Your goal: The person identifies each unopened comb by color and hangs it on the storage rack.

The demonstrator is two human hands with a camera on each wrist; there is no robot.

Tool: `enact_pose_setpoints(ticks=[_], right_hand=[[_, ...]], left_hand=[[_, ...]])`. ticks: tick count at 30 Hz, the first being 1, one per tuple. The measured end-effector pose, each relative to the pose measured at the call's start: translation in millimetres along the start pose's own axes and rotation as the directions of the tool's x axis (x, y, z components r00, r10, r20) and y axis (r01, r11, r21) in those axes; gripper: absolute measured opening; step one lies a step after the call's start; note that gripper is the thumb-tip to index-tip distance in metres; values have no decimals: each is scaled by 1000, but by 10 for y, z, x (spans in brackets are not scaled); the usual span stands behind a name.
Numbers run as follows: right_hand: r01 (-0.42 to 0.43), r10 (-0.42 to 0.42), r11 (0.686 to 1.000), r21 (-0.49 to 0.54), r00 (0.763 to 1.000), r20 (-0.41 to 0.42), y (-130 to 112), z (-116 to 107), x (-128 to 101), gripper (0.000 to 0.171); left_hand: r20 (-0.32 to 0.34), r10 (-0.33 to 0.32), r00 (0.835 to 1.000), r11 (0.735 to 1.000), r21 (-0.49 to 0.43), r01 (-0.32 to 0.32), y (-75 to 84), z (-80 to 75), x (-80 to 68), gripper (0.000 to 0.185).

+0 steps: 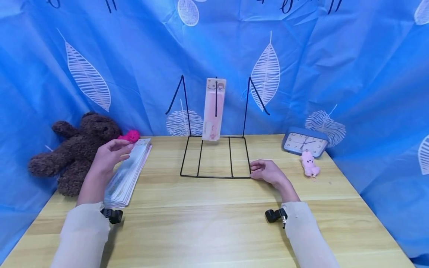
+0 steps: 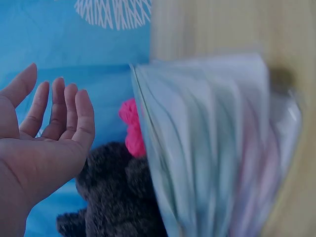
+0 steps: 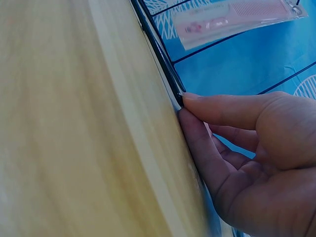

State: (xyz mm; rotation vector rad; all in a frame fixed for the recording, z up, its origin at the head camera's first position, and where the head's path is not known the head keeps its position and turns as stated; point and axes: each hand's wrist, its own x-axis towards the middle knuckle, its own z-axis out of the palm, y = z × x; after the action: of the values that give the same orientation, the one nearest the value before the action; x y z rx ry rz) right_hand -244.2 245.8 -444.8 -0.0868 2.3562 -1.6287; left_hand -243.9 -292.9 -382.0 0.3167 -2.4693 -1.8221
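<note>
A black wire display rack (image 1: 214, 177) stands on the table, with hooks rising at its back. From the middle hook hangs a pink comb (image 3: 256, 14) in a clear package, also seen in the head view. My right hand (image 1: 267, 172) pinches the rack's front right corner between thumb and finger. Over at the left, a stack of flat clear packets (image 1: 129, 178) in pale green and pink lies on the table. Above its far end is my left hand (image 1: 112, 154), fingers loosely bent and holding nothing; the left wrist view shows its palm (image 2: 44, 158) bare beside the packets.
A brown teddy bear (image 1: 78, 149) leans at the left, with a bright pink piece (image 1: 133, 136) next to it. At the right stand a blue clock (image 1: 305, 141) and a small pink plush toy (image 1: 310, 163). A blue leaf-patterned cloth (image 1: 221, 44) hangs behind the table.
</note>
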Motion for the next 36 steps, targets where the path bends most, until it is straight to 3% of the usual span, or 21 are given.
enact_pose_setpoints(ticks=[10,14,22,29,36], right_hand=[[-14,14,1000,-7,1000,-12,24,-6,19,56],[-17,17,1000,-6,1000,-9,25,-10,11,56],[-18,18,1000,0,1000,-9,5,5,12,56],[-21,21,1000,-13,1000,-7,-5,14,4,56],[-24,24,1000,-17,1000,-14,11,7,13,56]], left_hand=[[77,22,997,996,80,-29,-252,-278,-86,31],[107,8,994,989,146,-23,-333,-338,-95,40],[174,-22,984,967,252,-23,-432,-357,-80,66],[156,-57,986,968,249,16,-471,-352,-83,68],[187,-106,977,953,298,46,-506,-365,-77,68]])
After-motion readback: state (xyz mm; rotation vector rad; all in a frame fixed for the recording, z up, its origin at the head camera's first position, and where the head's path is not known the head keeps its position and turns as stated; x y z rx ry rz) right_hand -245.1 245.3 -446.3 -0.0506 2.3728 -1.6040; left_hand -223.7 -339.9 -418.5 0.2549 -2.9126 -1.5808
